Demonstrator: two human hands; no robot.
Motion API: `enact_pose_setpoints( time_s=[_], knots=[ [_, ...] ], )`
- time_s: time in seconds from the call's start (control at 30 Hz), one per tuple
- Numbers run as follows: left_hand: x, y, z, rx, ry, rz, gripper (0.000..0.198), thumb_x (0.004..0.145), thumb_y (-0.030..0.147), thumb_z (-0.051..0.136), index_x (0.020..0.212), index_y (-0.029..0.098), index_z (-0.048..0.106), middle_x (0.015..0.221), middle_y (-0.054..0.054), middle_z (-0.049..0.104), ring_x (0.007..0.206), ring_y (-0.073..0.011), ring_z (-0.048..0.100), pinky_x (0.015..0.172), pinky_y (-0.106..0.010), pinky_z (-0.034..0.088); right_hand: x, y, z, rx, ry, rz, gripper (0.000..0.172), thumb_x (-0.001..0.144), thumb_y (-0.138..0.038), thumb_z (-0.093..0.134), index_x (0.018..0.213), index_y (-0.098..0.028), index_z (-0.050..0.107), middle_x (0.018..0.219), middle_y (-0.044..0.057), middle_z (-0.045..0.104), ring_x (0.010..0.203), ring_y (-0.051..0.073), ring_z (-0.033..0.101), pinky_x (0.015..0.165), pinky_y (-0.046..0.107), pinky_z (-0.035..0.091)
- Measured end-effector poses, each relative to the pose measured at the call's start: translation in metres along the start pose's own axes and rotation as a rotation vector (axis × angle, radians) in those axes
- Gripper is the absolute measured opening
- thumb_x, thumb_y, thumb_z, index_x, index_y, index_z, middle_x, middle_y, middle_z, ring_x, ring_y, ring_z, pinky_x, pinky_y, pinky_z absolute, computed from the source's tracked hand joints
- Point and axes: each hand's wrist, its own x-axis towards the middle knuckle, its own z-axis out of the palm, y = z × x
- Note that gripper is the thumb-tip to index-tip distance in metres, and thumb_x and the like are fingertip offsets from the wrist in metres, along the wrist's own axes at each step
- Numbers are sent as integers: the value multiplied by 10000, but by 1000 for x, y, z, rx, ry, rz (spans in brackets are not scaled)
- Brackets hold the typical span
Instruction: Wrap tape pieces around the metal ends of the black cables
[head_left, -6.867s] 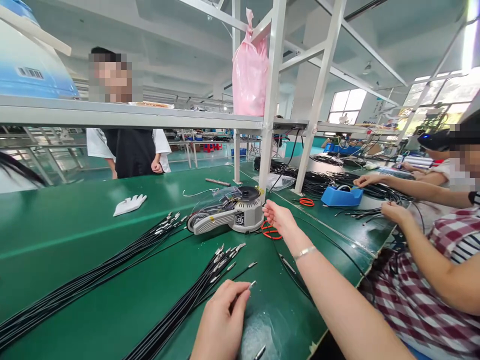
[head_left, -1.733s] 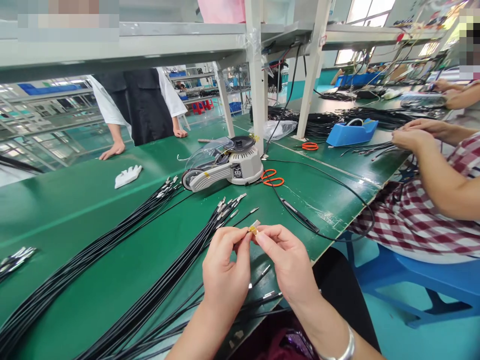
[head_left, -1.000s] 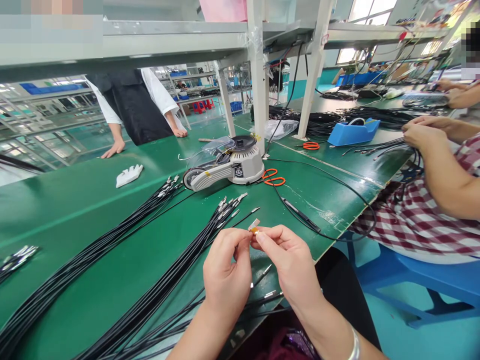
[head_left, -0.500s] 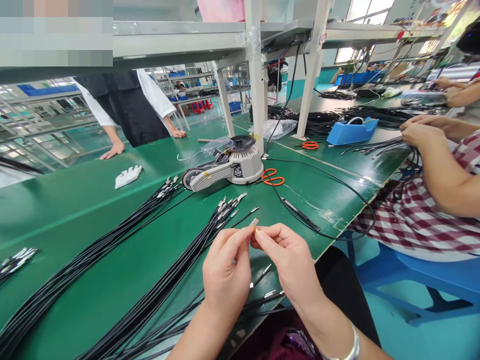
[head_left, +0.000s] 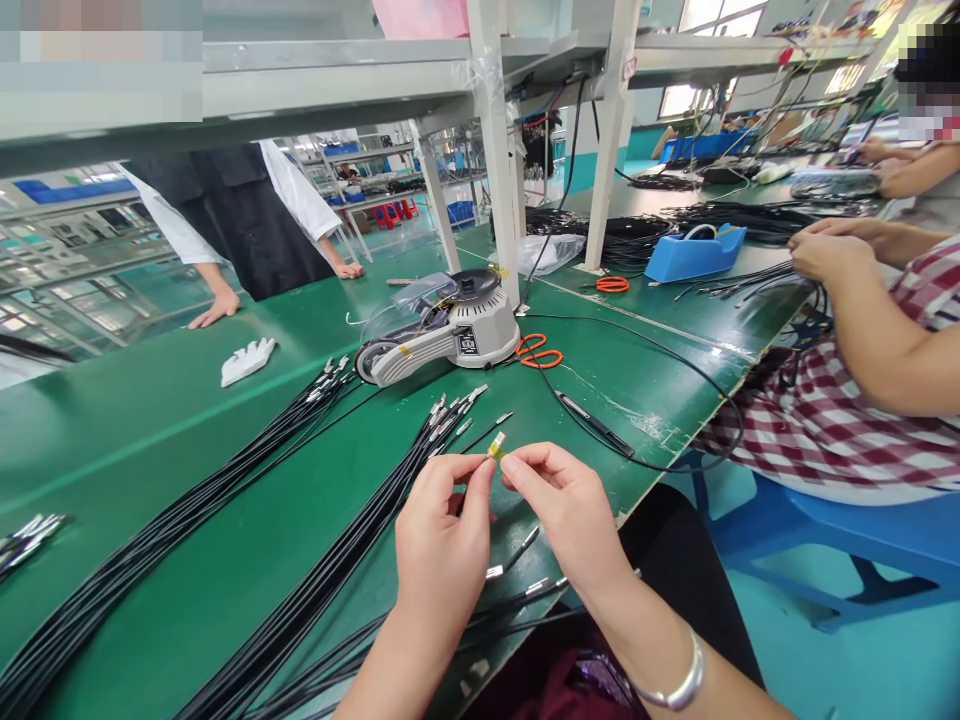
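Yellow tape scrap (head_left: 496, 447) sits pinched between two sets of fingertips, raised a little above the near edge of the green bench (head_left: 150, 440). It seems to be wrapped on a metal cable tip, though the fingers hide most of that. Its long axis points up and away from the person, tilted slightly right. The left hand (head_left: 442, 545) comes at it from the left and below, thumb and forefinger closed on its lower end. The right hand (head_left: 570, 510) meets it from the right, thumb and forefinger closed on the same piece, the other fingers curled loosely. Neither hand is nearer — both touch it.

Just beneath the hands lie loose metal-tipped cable ends (head_left: 517, 555), and the long bundle of black cables (head_left: 360, 530) runs off to the left. Further out stand the grey tape dispenser (head_left: 442, 335) and orange scissors (head_left: 538, 352) — well apart from the hands. A co-worker's hands (head_left: 825, 250) are busy at the far right.
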Motion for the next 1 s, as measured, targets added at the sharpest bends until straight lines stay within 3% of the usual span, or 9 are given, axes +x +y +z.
enact_pose_setpoints(
  time_s=[0.13,0.33,0.53,0.87,1.0],
  knots=[
    [2,7,-2,-128,-84,-196,184,818,354,577,799,176,622,713,9,631,434,-88,572,423,-202,450,1,-2,0,-5,-2,-15,147,772,-307,648,732,-167,635,696,-1,645,663,124,579,650,244,476],
    [3,12,-3,-392,-144,-394,217,768,363,626,776,147,603,623,29,577,410,-103,566,447,-229,471,0,-5,3,-17,-8,-34,146,789,-312,625,732,-178,634,667,0,651,622,136,595,601,248,482],
    [3,11,-2,-571,-179,-449,208,752,341,650,772,139,606,626,24,574,431,-95,554,434,-222,478,0,-7,4,-24,-18,-37,146,800,-304,616,719,-182,623,649,-11,657,589,126,603,579,233,481],
    [5,9,-3,-695,-234,-481,195,776,318,633,750,127,600,638,18,569,441,-91,547,431,-226,472,0,-9,4,-47,-26,-59,147,801,-301,611,718,-181,623,636,-15,654,567,124,602,560,235,479],
    [4,11,-3,-679,-203,-486,201,766,325,642,754,130,597,641,23,565,442,-89,547,442,-226,474,-2,-12,6,-102,-5,-77,147,803,-296,608,712,-182,623,651,-9,647,591,128,602,574,238,474]
  ],
)
